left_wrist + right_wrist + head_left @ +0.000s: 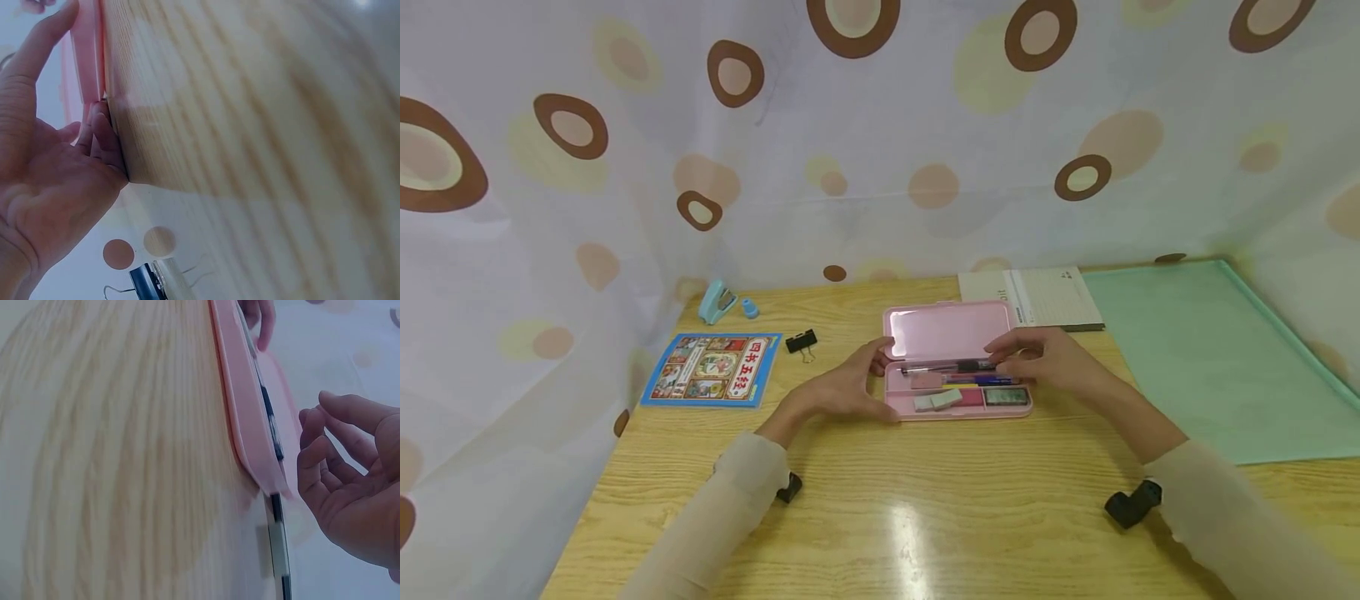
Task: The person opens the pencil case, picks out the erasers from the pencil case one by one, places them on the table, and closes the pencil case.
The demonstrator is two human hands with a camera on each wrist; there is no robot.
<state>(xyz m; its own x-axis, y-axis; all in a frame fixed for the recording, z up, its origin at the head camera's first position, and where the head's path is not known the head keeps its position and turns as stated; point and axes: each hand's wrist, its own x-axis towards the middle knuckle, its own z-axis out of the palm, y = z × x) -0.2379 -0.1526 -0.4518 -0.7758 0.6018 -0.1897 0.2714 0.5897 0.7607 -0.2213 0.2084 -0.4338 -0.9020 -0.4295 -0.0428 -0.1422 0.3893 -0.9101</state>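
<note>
A pink pencil case point(957, 406) lies open in the middle of the wooden table point(925, 500), its lid point(947, 329) laid back flat. Inside it are a black pen point(943, 366), a blue pen point(981, 380) and two grey erasers point(937, 401). My left hand point(848, 388) rests with straight fingers against the case's left end; the left wrist view shows this hand point(44, 187) touching the pink edge point(84, 56). My right hand point(1037, 357) hovers over the pens at the case's right side. In the right wrist view that hand point(350, 481) is loosely curled and empty beside the case point(240, 406).
Left of the case lie a blue picture book point(711, 369), a black binder clip point(801, 342) and a light-blue stapler point(717, 301). A grey notebook point(1033, 297) sits behind the case, with a green mat point(1217, 350) to the right. A spotted curtain point(880, 125) encloses the table.
</note>
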